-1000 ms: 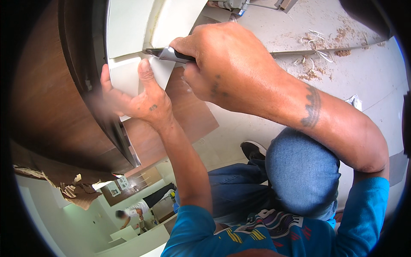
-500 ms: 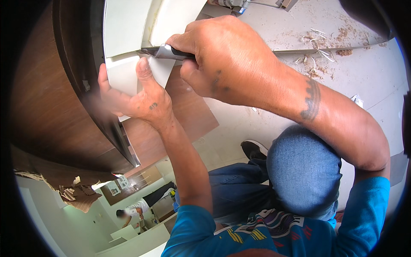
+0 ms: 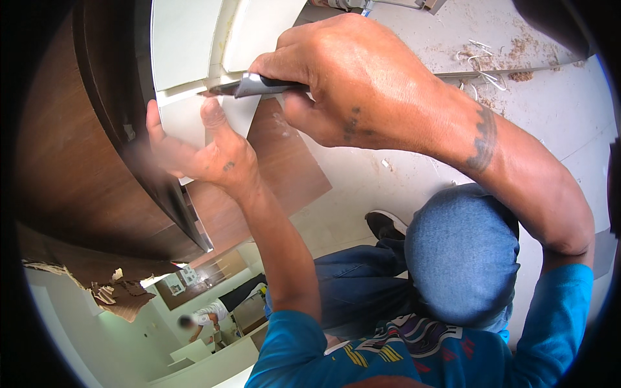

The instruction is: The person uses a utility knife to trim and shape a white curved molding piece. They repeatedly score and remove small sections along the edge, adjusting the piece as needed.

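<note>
My right hand (image 3: 362, 84) is closed around a utility knife (image 3: 253, 85) with a silver and black body. Its blade points left, at the lower edge of a white panel (image 3: 184, 45). My left hand (image 3: 220, 155) is just below the blade, thumb and fingers spread, against a smaller white piece (image 3: 184, 115) under that edge. The thumb tip comes close to the blade. Some left fingers are blurred, and whether they grip the white piece cannot be made out.
A dark brown curved wood panel (image 3: 110, 149) stands at the left. A brown board (image 3: 291, 155) lies behind my left forearm. White string scraps (image 3: 482, 61) and sawdust litter the pale floor. Torn cardboard (image 3: 123, 301) hangs lower left. Another person (image 3: 210, 313) bends over farther off.
The knife and my right hand have shifted slightly right, the blade drawing back a little along the panel edge. My left hand stays nearly where it was.
</note>
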A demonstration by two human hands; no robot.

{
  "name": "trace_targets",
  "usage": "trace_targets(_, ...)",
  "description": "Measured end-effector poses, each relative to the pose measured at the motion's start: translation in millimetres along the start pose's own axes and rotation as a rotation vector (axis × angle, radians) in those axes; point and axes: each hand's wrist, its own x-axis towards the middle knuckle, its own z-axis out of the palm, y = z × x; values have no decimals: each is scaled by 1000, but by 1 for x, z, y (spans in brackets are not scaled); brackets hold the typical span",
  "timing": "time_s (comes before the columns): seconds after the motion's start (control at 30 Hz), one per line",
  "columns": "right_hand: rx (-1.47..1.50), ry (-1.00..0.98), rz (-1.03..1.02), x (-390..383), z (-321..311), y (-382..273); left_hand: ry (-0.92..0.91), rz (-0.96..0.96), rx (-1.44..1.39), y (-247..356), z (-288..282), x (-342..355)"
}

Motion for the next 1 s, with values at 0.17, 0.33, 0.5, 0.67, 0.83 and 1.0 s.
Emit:
trace_targets(0.17, -49, -38, 95, -2, 1, -2, 4, 13, -5, 0, 3, 1)
trace_targets(0.33, -103, 0, 106, -1, 7, -10, 4, 64, 92, -4, 1, 2)
trace_targets(0.5, -68, 5, 106, 0, 9, -13, -2, 153, 216, -6, -2, 4)
trace_targets(0.67, -84, -29, 131, 2, 12, -10, 0, 124, 136, -4, 1, 4)
trace_targets(0.83, -82, -67, 128, 1, 11, -3, 8, 99, 140, -4, 2, 3)
trace_targets(1.0, -29, 16, 7, 0, 4, 2, 28, 8, 57, -4, 4, 0)
